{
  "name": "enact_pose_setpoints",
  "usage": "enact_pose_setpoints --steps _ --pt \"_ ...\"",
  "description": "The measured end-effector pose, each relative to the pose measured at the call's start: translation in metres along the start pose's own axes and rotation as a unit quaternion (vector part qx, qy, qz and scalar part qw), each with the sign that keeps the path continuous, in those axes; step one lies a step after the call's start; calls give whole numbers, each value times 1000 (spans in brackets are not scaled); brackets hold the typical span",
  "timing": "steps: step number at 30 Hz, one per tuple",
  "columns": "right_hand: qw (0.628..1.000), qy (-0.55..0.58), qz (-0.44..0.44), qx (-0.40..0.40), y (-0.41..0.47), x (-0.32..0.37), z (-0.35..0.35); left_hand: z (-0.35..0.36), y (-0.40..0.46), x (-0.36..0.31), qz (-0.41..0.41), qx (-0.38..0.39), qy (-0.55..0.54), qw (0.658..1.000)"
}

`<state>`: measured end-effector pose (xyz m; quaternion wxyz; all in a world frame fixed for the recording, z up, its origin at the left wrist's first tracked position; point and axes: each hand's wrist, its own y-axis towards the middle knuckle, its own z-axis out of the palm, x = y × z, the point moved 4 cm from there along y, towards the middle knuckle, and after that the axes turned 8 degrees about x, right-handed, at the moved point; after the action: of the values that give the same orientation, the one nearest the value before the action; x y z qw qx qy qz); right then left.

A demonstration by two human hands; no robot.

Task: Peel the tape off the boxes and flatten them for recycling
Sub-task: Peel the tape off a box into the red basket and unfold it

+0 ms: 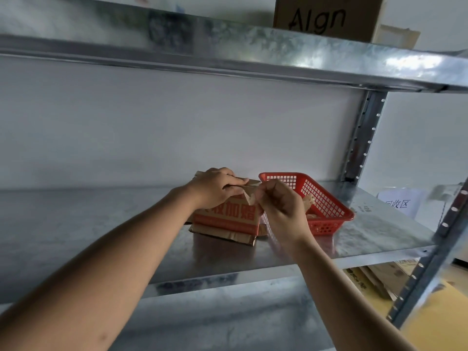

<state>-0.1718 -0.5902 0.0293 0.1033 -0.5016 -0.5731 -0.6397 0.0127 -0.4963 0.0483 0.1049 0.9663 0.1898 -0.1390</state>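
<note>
Mid-peel: left hand (215, 187) grips the box (228, 216) top, right hand (281, 206) pinches its tape (252, 198); flattening's not done yet.

- Box (228, 219): top hidden under left hand (215, 188).
- Tape (250, 197): too blurred to confirm.
- Basket (326, 198): contents partly hidden behind right hand (281, 206).
- Upper carton (326, 16): cut off at top edge.
- Paper label (400, 202): blurred.

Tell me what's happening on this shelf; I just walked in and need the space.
A person is stripping tape from a small cardboard box on the metal shelf. The left hand holds the box's top down while the right hand pinches tape at its corner. A red basket sits beside it.
</note>
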Motion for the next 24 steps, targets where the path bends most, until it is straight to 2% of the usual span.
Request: enact_pose_setpoints --steps 4,9,11,19,24 --pt "995 36 74 -64 2 -6 -7 -3 -1 -1 -18 33 26 999" --pt "967 -138 126 -173 -1 -7 -21 0 -5 -6 -33 24 37 998" --pt "954 -192 130 -191 -4 -4 -22 0 -5 -11 -38 24 45 998" --pt "933 -288 161 -147 3 -7 -16 1 -10 -30 -70 -1 126 989" --pt "924 -342 151 -81 0 -13 -9 6 -7 -35 -79 -31 149 985"
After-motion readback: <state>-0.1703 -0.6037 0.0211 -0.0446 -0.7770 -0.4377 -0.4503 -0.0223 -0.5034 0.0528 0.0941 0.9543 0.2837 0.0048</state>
